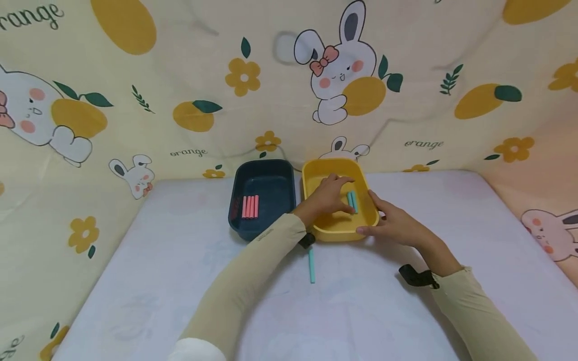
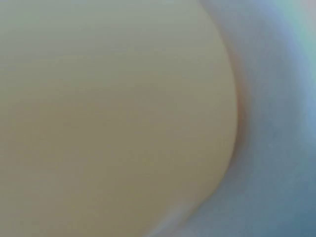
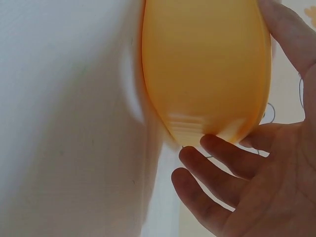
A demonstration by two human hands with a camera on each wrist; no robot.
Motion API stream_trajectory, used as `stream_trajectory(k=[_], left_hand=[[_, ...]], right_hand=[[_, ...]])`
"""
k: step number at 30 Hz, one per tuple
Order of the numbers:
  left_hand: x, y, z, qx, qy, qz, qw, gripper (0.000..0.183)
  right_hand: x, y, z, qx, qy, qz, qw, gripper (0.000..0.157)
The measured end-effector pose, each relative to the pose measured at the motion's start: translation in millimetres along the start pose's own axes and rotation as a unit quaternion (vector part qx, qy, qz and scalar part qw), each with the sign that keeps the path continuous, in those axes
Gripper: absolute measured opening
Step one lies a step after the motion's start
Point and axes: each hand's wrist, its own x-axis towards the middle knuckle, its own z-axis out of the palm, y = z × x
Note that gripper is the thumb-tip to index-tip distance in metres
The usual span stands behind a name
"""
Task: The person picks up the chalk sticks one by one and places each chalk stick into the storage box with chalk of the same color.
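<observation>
Two teal chalk-like sticks (image 1: 352, 202) lie side by side in a yellow tray (image 1: 340, 235). My left hand (image 1: 327, 196) reaches into this tray, its thumb and forefinger spread apart around the sticks. At the tray's right side, my right hand (image 1: 397, 223) touches the outside with thumb and fingers spread about the near corner. In the right wrist view, the fingers (image 3: 222, 180) extend toward the yellow wall. The left wrist view holds only a close, blurred yellowish surface. A third teal stick (image 1: 311, 266) lies on the table below my left wrist.
Left of the yellow tray stands a dark blue tray (image 1: 275, 188) with several pink sticks (image 1: 250, 206) in a row. The white table (image 1: 180, 271) meets a patterned cloth (image 1: 158, 145) right behind both trays. My left forearm passes in front of the blue tray's near corner.
</observation>
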Motion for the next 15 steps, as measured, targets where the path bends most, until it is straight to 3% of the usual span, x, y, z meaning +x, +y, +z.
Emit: stream_trajectory(k=[9, 15], left_hand=[[-40.1, 8.7, -2.7, -0.026, 0.007, 0.063, 0.9977, 0.08], [-67.0, 10.4, -15.1, -0.042, 0.028, 0.089, 0.9947, 0.078]], right_hand=[[-0.1, 2.1, -0.7, 0.005, -0.002, -0.02, 1.0, 0.11], [0.9, 2.8, -0.6, 0.007, -0.002, -0.017, 1.0, 0.113]])
